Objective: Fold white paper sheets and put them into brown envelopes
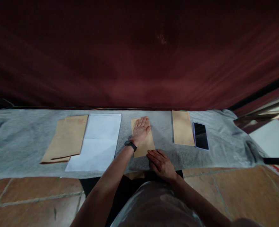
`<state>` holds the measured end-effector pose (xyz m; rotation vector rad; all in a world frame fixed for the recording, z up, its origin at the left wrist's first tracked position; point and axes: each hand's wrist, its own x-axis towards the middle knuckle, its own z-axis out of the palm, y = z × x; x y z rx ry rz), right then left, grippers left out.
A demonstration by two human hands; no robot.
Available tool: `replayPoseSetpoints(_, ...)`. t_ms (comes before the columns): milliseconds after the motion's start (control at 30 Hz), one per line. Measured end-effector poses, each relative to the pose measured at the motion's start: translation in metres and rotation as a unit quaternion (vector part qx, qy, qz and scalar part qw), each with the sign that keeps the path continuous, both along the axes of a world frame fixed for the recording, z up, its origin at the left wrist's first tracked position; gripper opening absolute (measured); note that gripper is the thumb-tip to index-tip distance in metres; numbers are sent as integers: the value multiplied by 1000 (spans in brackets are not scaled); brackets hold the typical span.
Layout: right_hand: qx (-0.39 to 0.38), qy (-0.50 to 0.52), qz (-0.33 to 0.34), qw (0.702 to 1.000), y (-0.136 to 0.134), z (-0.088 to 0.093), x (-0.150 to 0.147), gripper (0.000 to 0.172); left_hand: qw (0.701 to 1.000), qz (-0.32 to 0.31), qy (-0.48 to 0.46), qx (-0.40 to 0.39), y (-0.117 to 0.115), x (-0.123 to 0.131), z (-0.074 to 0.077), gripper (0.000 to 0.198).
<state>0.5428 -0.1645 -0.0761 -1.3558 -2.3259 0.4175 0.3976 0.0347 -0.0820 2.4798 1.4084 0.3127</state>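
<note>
A brown paper envelope [143,148] lies flat on the grey cloth in front of me. My left hand [141,127], with a dark band on its wrist, rests palm down on the envelope's upper part, fingers stretched out. At the envelope's lower right corner lies my right hand [162,164], flat near the cloth's front edge, its fingertips at or touching that corner. Neither hand grips anything. The part of the envelope under my left palm is hidden.
Left of the envelope are white paper sheets [101,135] with a crease, overlapped by a stack of larger brown envelopes [69,135]. To the right lie another brown envelope [182,127] and a phone [201,135]. Grey cloth [160,126] covers the table before a dark red wall [139,63].
</note>
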Motion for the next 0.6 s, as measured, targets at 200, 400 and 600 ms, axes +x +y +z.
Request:
replayPoseSetpoints(200,6,1,0,1000,1,-2,0,49,999,-46,-2,-1,-22,-7,0,58)
replayPoseSetpoints(400,6,-3,-4,1000,0,-4,0,48,997,-81,-14,-5,-50,-13,2,57)
replayPoseSetpoints(600,14,-2,3,1000,-1,-6,2,47,993,-116,-25,-6,-81,-23,3,55)
